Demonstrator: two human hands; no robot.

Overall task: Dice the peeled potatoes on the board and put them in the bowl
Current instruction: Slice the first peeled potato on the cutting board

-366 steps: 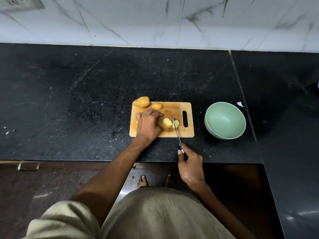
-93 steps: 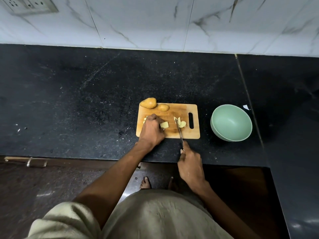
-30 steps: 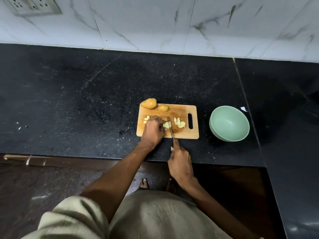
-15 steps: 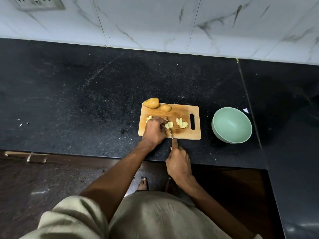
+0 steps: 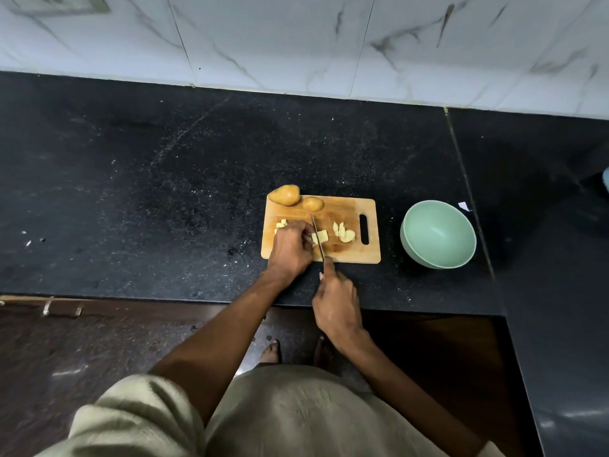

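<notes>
A wooden cutting board (image 5: 342, 206) lies on the black counter. Two whole potatoes (image 5: 285, 194) (image 5: 312, 204) sit at its far left edge. My left hand (image 5: 290, 248) curls its fingers over a pale potato piece (image 5: 320, 238) at the board's middle. My right hand (image 5: 336, 300) grips a knife (image 5: 317, 237) by the handle, forefinger along the spine, blade down through that piece. Cut slices (image 5: 344, 232) lie to the right near the handle slot, and small dice (image 5: 281, 223) lie left of my left hand. The green bowl (image 5: 438, 234) stands empty to the board's right.
The black stone counter (image 5: 164, 176) stretches wide to the left and behind the board, ending at a white marble wall. A small white scrap (image 5: 464, 206) lies behind the bowl. The counter's front edge runs just below my right hand.
The knife has moved slightly left along the potato piece between cuts. My left hand has stayed on the piece. The camera has tilted a little.
</notes>
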